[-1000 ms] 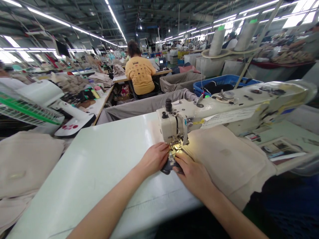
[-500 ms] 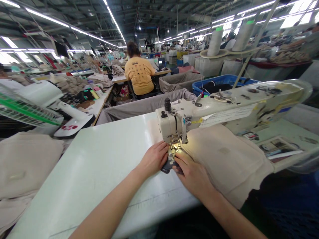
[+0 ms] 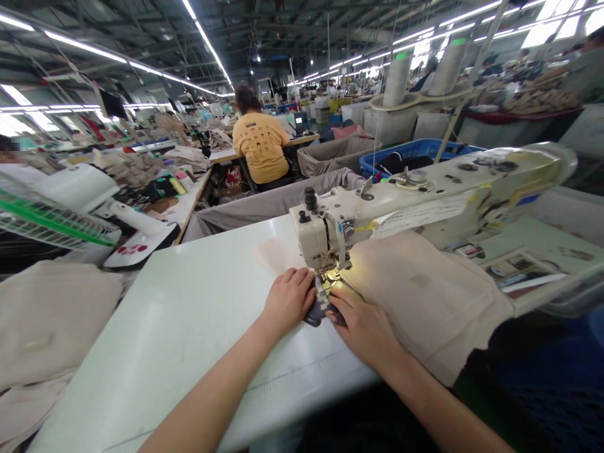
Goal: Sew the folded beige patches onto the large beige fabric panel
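A white industrial sewing machine stands over the table, its small lamp lighting the presser foot. Just in front of the foot lies a small dark fabric piece with pale patches. My left hand is closed at its left edge, fingertips beside the foot. From the right, my right hand grips the same piece with bent fingers, the thumb partly hidden. A large beige cloth spreads under the machine arm, right of my right hand. The needle tip is too small to make out.
A white fan with a green stripe stands left, above beige cloth. Beyond the pale tabletop are a grey cloth-lined bin, a blue basket and a seated person in yellow. Thread cones rise behind the machine.
The view has shifted slightly, so the machine sits a little farther left. Both hands keep their places at the dark piece, with barely any visible movement.
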Demonstrator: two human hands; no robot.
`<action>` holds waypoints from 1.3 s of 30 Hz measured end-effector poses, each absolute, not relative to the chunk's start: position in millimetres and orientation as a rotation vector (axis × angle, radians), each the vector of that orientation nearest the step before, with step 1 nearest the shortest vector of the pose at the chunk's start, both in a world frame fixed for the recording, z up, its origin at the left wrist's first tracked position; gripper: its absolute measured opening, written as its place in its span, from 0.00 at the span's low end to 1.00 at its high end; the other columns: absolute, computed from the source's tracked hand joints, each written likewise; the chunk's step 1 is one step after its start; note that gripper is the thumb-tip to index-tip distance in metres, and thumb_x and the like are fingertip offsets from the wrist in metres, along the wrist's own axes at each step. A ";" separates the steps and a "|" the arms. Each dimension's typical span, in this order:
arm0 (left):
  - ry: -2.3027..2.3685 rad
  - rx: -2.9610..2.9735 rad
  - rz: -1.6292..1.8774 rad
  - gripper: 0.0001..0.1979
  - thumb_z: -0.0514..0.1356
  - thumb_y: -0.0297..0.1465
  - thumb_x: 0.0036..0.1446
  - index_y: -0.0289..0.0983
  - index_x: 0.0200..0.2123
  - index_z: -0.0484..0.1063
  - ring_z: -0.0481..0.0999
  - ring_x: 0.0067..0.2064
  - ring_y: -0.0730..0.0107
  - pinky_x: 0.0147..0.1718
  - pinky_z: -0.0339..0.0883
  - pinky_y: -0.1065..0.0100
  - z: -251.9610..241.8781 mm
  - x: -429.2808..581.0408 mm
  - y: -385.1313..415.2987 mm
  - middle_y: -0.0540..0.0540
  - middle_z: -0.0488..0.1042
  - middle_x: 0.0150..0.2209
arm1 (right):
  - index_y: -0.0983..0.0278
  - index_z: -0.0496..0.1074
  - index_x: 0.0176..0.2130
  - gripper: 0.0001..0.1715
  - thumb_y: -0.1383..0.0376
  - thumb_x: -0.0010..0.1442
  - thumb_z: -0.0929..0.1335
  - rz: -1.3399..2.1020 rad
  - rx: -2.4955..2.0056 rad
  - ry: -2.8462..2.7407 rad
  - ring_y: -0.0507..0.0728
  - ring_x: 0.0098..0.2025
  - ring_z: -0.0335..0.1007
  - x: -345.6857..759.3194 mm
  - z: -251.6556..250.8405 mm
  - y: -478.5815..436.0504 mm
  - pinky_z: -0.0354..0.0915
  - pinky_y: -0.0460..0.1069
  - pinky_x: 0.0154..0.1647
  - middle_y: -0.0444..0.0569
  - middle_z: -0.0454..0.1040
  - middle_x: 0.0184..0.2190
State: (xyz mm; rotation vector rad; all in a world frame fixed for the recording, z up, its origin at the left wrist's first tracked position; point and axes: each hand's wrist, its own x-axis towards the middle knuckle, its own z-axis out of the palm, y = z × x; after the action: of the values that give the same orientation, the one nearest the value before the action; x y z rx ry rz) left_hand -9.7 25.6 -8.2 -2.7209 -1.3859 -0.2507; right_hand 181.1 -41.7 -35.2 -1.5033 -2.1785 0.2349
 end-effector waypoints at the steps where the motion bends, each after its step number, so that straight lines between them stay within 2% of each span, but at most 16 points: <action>1: -1.411 -2.717 -0.231 0.14 0.53 0.32 0.68 0.36 0.54 0.70 0.71 0.49 0.54 0.49 0.71 0.53 -5.6 -9.3 22.3 0.40 0.74 0.49 | 0.62 0.74 0.51 0.15 0.67 0.65 0.66 0.250 -1.491 -2.162 0.60 0.48 0.78 182.1 -35.1 -41.7 0.75 0.51 0.43 0.50 0.74 0.57; 4: -1.441 -2.794 -0.183 0.13 0.52 0.26 0.66 0.37 0.49 0.72 0.71 0.44 0.58 0.44 0.71 0.58 -1.2 -6.9 8.8 0.41 0.73 0.44 | 0.63 0.74 0.50 0.14 0.67 0.66 0.65 0.296 -1.430 -2.104 0.59 0.48 0.78 186.6 -35.4 -42.9 0.74 0.51 0.44 0.51 0.77 0.53; 6: -1.405 -2.869 -0.178 0.13 0.53 0.25 0.64 0.37 0.49 0.72 0.71 0.44 0.59 0.44 0.71 0.59 -1.8 -3.7 -1.0 0.41 0.72 0.44 | 0.63 0.74 0.50 0.14 0.67 0.66 0.64 0.314 -1.374 -2.091 0.58 0.47 0.78 190.1 -35.4 -44.4 0.74 0.50 0.45 0.52 0.78 0.51; 13: -1.363 -2.842 -0.269 0.16 0.55 0.27 0.63 0.38 0.54 0.69 0.68 0.54 0.54 0.48 0.69 0.55 -9.0 5.3 -7.7 0.40 0.70 0.55 | 0.62 0.75 0.48 0.12 0.66 0.65 0.66 0.307 -1.351 -2.220 0.60 0.46 0.79 194.5 -33.3 -45.4 0.74 0.51 0.43 0.52 0.77 0.54; 22: -1.274 -2.880 -0.294 0.18 0.56 0.27 0.64 0.37 0.57 0.68 0.68 0.56 0.54 0.51 0.68 0.53 -8.9 -2.8 2.4 0.40 0.71 0.56 | 0.61 0.75 0.46 0.10 0.66 0.65 0.66 0.254 -1.426 -2.212 0.58 0.44 0.79 187.6 -33.3 -45.6 0.74 0.49 0.40 0.50 0.76 0.54; 33: -1.257 -2.885 -0.278 0.18 0.55 0.28 0.64 0.37 0.57 0.68 0.68 0.56 0.53 0.50 0.68 0.52 -8.6 -3.8 6.2 0.39 0.71 0.57 | 0.60 0.75 0.46 0.10 0.66 0.66 0.66 0.283 -1.463 -2.249 0.56 0.43 0.79 187.1 -27.5 -43.7 0.74 0.48 0.41 0.50 0.76 0.54; 37: -1.253 -2.875 -0.238 0.16 0.56 0.27 0.64 0.36 0.55 0.70 0.70 0.55 0.51 0.50 0.69 0.50 -2.4 0.2 3.0 0.39 0.72 0.56 | 0.60 0.75 0.48 0.12 0.66 0.66 0.66 0.320 -1.476 -2.263 0.57 0.46 0.79 187.5 -23.3 -42.7 0.74 0.49 0.44 0.50 0.76 0.56; 39: -1.201 -2.939 -0.273 0.13 0.54 0.28 0.66 0.35 0.52 0.71 0.72 0.53 0.54 0.51 0.71 0.52 -1.8 2.2 -5.2 0.39 0.75 0.53 | 0.61 0.74 0.51 0.14 0.65 0.67 0.66 0.335 -1.471 -2.273 0.58 0.46 0.79 190.0 -23.7 -45.9 0.74 0.50 0.45 0.51 0.74 0.58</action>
State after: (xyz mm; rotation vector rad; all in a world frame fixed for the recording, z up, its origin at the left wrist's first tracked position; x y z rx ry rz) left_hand 2.2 -5.2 -1.8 -2.9385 -1.2014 -0.2728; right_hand 190.0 -45.9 -23.7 -1.4710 -2.2732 0.3347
